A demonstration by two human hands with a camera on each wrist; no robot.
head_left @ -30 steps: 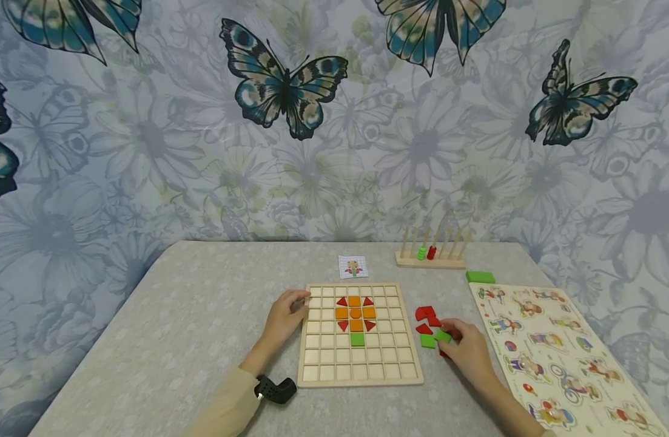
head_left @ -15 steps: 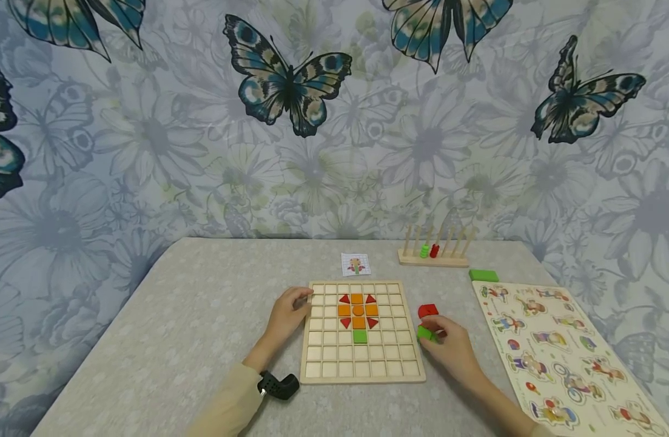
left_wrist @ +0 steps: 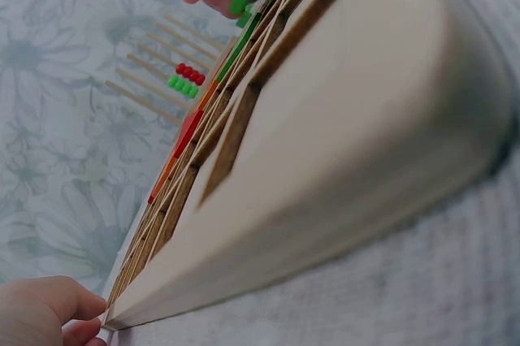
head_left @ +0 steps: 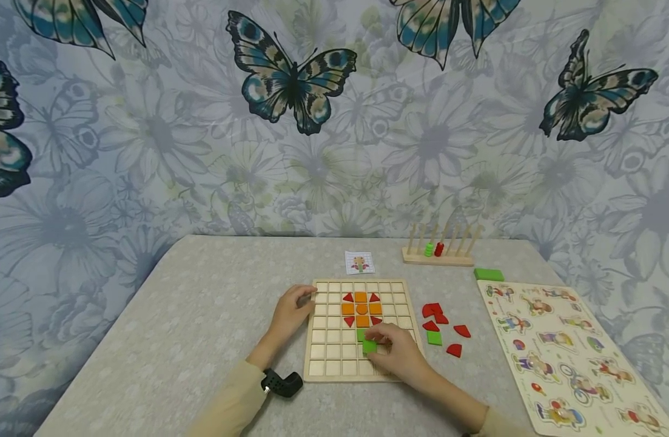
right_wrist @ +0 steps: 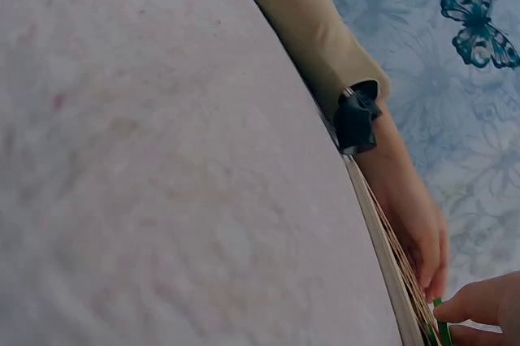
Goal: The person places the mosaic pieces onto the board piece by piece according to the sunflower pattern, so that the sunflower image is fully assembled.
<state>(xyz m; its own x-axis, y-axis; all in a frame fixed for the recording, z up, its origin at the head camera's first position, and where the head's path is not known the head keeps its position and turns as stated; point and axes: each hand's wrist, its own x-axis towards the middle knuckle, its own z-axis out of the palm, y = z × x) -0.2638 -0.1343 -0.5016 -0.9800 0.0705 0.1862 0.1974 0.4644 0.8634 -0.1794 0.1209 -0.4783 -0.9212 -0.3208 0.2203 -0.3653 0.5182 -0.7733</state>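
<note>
Left of the right hand [head_left: 401, 352], the nearer one, a green tile [head_left: 369, 346] is being pinched between the fingers and is looking square, so no long axis is standing out. The green square [head_left: 360, 334] seated in the gridded board [head_left: 317, 368] is lying just beyond the tile and slightly to the left, and whether the tile is touching the board is not showing clearly. Farther out, the left hand [head_left: 290, 311] is gripping the board's left edge near its far corner, while red pieces [head_left: 430, 310] and another green square [head_left: 434, 338] are lying on the surface [head_left: 203, 340] to the right.
</note>
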